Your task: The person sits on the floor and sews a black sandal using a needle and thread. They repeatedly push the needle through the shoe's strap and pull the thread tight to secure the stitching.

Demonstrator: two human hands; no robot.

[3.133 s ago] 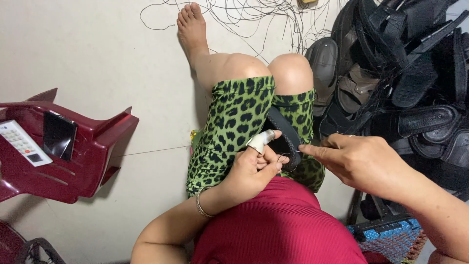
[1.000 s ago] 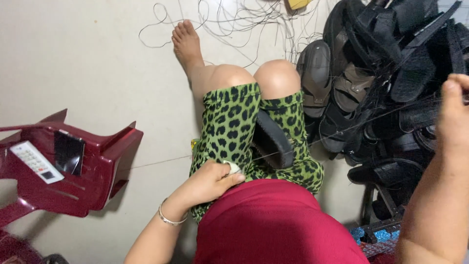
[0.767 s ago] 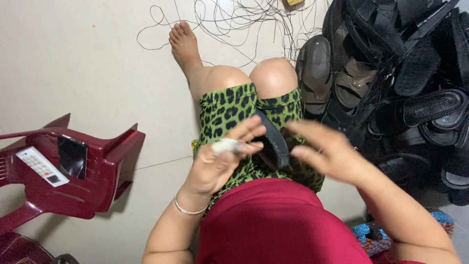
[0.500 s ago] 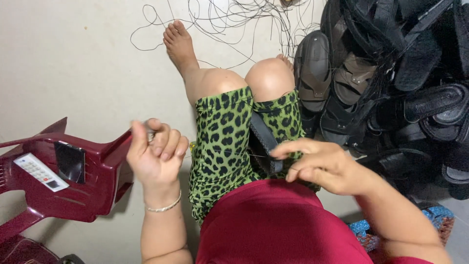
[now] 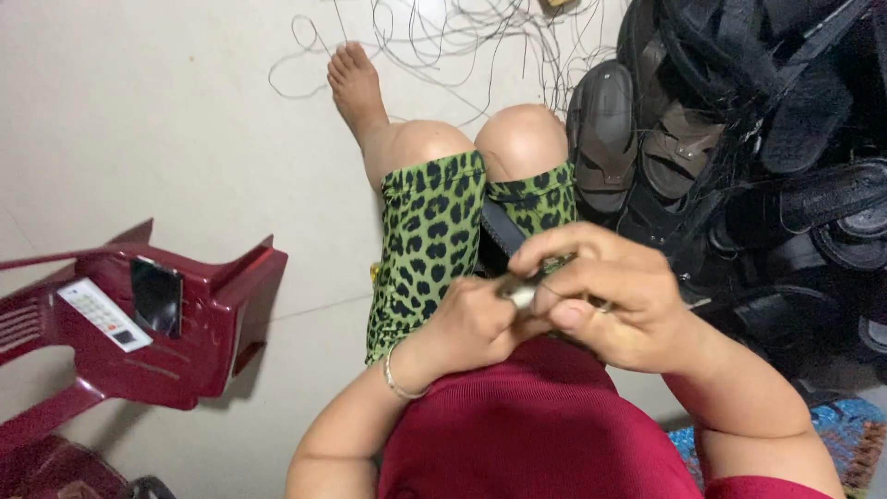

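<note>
Your left hand and right hand meet over your lap, just above the red top.

Left hand: fingers curled, closed around a small pale object. Only its tip shows between the two hands; I cannot tell what it is. A thin bracelet sits on that wrist.

Right hand: fingers bent over the left hand's, thumb and forefinger pinched at the same pale object. The hands touch each other there.

A black strap lies on your leopard-print shorts, running from between the knees down under the right hand. I cannot tell whether either hand grips it.

Your knees are bent, and one bare foot rests on the floor.

Loose thin threads lie tangled on the floor beyond the foot.

A pile of black and brown sandals sits beside your right knee, touching it.

To your left, well apart from the hands, stands a red plastic chair. On its seat lie a dark phone and a white calculator, side by side.
</note>
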